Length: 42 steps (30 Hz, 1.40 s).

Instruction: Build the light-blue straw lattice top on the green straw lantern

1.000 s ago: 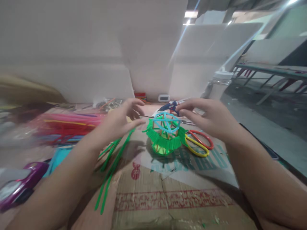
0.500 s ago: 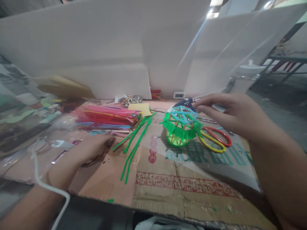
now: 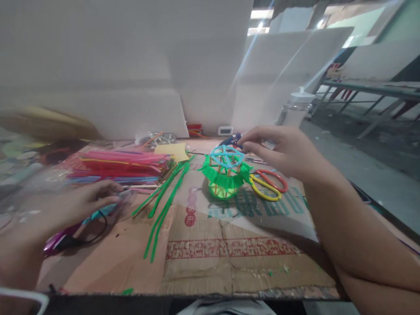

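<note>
My left hand (image 3: 95, 199) is at the left, with its thumb and fingers closed round the edge of a blurred clear packet with light blue in it (image 3: 114, 206). Beneath its wrist show a purple item (image 3: 62, 239) and a dark loop of cord. My right hand (image 3: 278, 151) reaches to the back, fingertips on the end of a dark blue tool (image 3: 231, 140) that looks like a glue gun. Just in front stands a small lantern-like frame (image 3: 226, 175) with a light blue top, brown posts and green fringe. Scissors (image 3: 267, 186) with red and yellow handles lie beside it.
Green pipe cleaners (image 3: 160, 223) lie left of the lantern. Behind them are a bundle of coloured pipe cleaners (image 3: 121, 166) and a yellow paper piece (image 3: 172, 152). A bottle (image 3: 297, 109) stands back right. Cardboard (image 3: 203, 275) covers the table; white panels rise behind.
The view has turned right. My left hand has drawn back to the left, away from the green pipe cleaners, and light blue material now shows under it. My right hand keeps its place by the dark blue tool.
</note>
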Available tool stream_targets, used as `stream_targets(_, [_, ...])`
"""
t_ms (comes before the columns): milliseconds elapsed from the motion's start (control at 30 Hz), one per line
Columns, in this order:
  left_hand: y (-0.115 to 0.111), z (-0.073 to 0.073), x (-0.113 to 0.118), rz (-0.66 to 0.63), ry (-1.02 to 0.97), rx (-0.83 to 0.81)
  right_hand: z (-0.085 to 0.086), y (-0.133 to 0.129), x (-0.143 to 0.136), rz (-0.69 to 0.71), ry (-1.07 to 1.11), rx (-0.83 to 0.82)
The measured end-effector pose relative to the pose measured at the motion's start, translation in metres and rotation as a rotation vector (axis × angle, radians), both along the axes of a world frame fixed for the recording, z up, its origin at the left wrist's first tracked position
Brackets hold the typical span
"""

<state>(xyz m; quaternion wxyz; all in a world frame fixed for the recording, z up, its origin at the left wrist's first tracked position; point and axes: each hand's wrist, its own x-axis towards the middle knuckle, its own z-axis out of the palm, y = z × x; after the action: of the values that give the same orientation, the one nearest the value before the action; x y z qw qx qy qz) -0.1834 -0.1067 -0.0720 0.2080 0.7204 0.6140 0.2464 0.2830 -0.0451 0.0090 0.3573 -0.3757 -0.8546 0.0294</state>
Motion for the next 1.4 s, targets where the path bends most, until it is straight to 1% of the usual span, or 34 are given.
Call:
stream_targets(33, [-0.003,0.009,0.013,0.081,0.079,0.038,0.0,0.0,0.0,0.004,0.001,-0.004])
stream_targets(67, [-0.004,0.014,0.029,0.094,0.128,0.011,0.001,0.0,0.0,0.007,0.001,-0.008])
stream_targets(100, [-0.004,0.017,0.048,0.024,0.129,-0.055,0.001,0.0,-0.001,0.008,-0.001,-0.01])
stream_targets(133, [-0.003,0.016,0.069,-0.081,0.098,-0.114,0.001,-0.001,-0.001,0.009,-0.004,-0.01])
stream_targets(167, [0.0,0.012,0.09,-0.155,0.066,-0.121,0.001,-0.001,-0.001,0.01,-0.007,-0.009])
stream_targets(200, [0.004,0.006,0.11,-0.228,0.084,-0.173,0.001,-0.002,-0.001,0.012,-0.01,-0.006])
stream_targets(267, [0.015,-0.003,0.141,-0.289,0.136,-0.235,0.001,-0.002,-0.001,0.021,-0.014,0.001])
stream_targets(300, [0.022,-0.003,0.151,-0.289,0.201,-0.235,0.001,-0.002,0.0,0.028,-0.014,0.003])
stream_targets(333, [0.029,0.0,0.158,-0.262,0.306,-0.216,0.001,-0.002,0.0,0.037,-0.012,0.003])
stream_targets(367, [0.036,0.007,0.163,-0.223,0.401,-0.177,0.002,-0.001,0.0,0.044,-0.009,0.004])
stream_targets(400, [0.043,0.017,0.167,-0.195,0.474,-0.124,0.002,-0.001,0.0,0.047,-0.005,0.004])
stream_targets(433, [0.05,0.029,0.17,-0.179,0.498,-0.048,0.002,0.0,0.001,0.046,0.0,0.004])
stream_targets(500, [0.063,0.052,0.178,-0.157,0.441,0.14,0.002,0.002,0.001,0.038,0.007,0.009])
stream_targets(533, [0.068,0.062,0.184,-0.118,0.378,0.24,0.001,0.003,0.001,0.036,0.012,0.013])
stream_targets(567, [0.071,0.068,0.19,-0.088,0.309,0.331,0.001,0.004,0.001,0.037,0.017,0.016])
stream_targets(600, [0.074,0.071,0.196,-0.07,0.236,0.401,0.0,0.005,0.002,0.041,0.023,0.017])
stream_targets(633, [0.075,0.071,0.201,-0.058,0.164,0.458,-0.001,0.006,0.002,0.047,0.029,0.014])
stream_targets(700, [0.075,0.062,0.208,-0.074,0.032,0.533,-0.004,0.008,0.001,0.051,0.031,0.0])
stream_targets(767, [0.074,0.05,0.209,-0.13,-0.072,0.569,-0.008,0.012,-0.002,0.049,0.018,0.009])
stream_targets(833, [0.074,0.039,0.204,-0.211,-0.121,0.565,-0.013,0.017,-0.005,0.048,-0.004,0.041])
stream_targets(900, [0.076,0.032,0.197,-0.274,-0.105,0.573,-0.018,0.022,-0.007,0.047,-0.008,0.063])
stream_targets(1000, [0.085,0.025,0.191,-0.346,0.0,0.663,-0.025,0.03,-0.009,0.041,0.003,0.049])
stream_targets(1067, [0.09,0.02,0.19,-0.395,0.047,0.71,-0.028,0.033,-0.009,0.039,-0.01,0.038])
stream_targets(1133, [0.094,0.015,0.192,-0.427,0.049,0.733,-0.029,0.035,-0.009,0.045,-0.025,0.035])
stream_targets(1200, [0.096,0.009,0.194,-0.432,0.035,0.758,-0.03,0.034,-0.01,0.055,-0.04,0.033])
stream_targets(1267, [0.095,0.003,0.196,-0.404,0.023,0.773,-0.031,0.033,-0.011,0.062,-0.06,0.026])
stream_targets(1333, [0.094,-0.002,0.198,-0.368,-0.004,0.738,-0.032,0.032,-0.012,0.058,-0.073,0.013])
stream_targets(1400, [0.094,-0.005,0.2,-0.351,-0.063,0.667,-0.034,0.032,-0.013,0.042,-0.072,0.0])
